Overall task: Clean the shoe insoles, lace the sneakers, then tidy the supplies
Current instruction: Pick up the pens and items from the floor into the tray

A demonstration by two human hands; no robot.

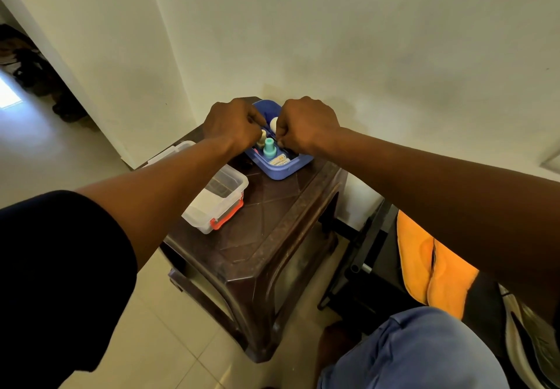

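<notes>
On stool, blue tray [277, 173], teal-capped bottle [268, 147] inside

Fingertips of both hands hidden over blue tray [274, 173]; grasp unclear. Sneaker [533, 355] cut off at right edge.

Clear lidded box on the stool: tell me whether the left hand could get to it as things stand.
Probably yes. The clear box sits in the open directly beneath the left forearm, nothing covering it. But the left hand is busy over the blue tray and would have to pull back first.
</notes>
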